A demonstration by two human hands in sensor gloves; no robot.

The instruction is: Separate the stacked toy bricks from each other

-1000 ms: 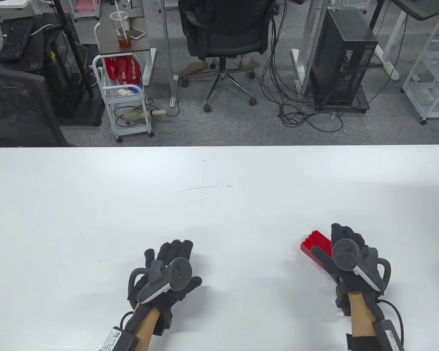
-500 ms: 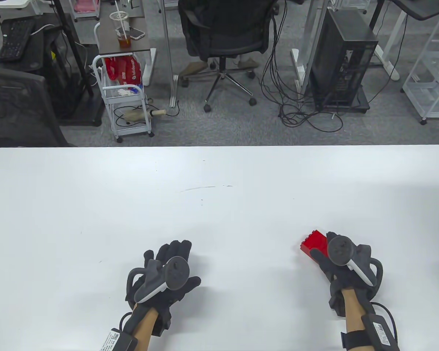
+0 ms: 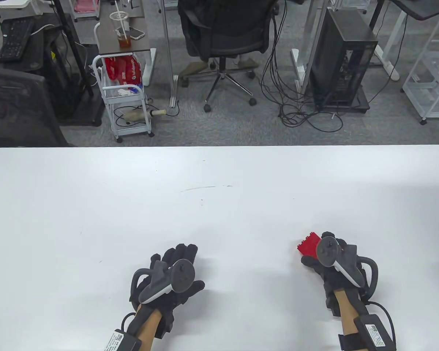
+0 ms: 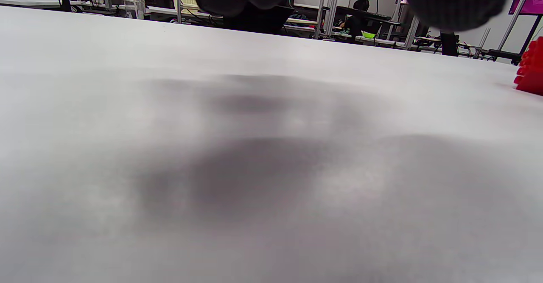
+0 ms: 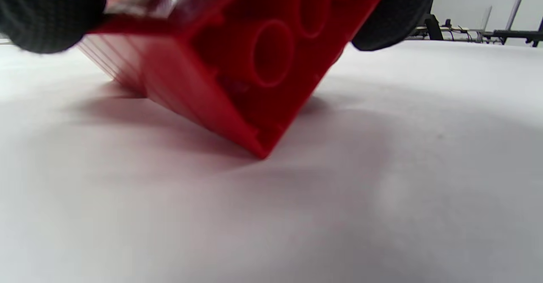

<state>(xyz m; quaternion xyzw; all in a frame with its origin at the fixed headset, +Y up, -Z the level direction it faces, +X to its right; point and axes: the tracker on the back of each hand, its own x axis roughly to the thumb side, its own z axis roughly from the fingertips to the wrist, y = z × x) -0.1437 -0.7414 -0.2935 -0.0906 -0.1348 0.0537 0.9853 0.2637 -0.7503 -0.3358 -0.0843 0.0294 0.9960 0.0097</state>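
A red toy brick stack (image 3: 308, 246) sits at the table's front right. My right hand (image 3: 323, 256) grips it and tilts it, so one lower edge touches the table and the hollow underside (image 5: 263, 58) faces the right wrist camera, with gloved fingers (image 5: 46, 11) on either side. My left hand (image 3: 175, 261) lies empty over the table at the front left, fingers spread. The stack's edge also shows at the far right of the left wrist view (image 4: 530, 73). How many bricks are in the stack is hidden by my hand.
The white table (image 3: 219, 190) stretches wide ahead of both hands. Beyond its far edge stand an office chair (image 3: 226, 36), a computer tower (image 3: 342, 58) and a white trolley (image 3: 126, 98).
My right hand closed around the red stack, drew it slightly toward me and left, and tipped it up on one edge. My left hand shifted a little to the right.
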